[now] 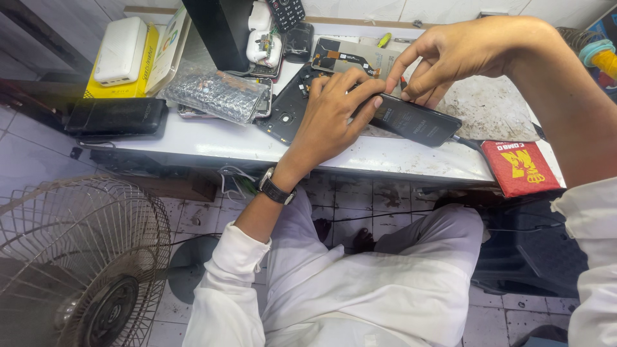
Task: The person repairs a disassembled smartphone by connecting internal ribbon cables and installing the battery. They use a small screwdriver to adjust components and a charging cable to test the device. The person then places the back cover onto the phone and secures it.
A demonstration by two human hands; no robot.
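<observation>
- left hand (334,112) clamped on dark phone (414,120), fingers curled over its near end
- right hand (450,54) pinching at phone's far edge, fingers together
- phone flat on white surface (212,138), near its front edge
- red pouch (519,168) right of phone
- black back cover (288,106) just left of phone

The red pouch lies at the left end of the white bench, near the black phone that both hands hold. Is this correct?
Not quite. The head view shows the red pouch at the right end of the white bench. The left hand and right hand do hold the black phone.
</observation>
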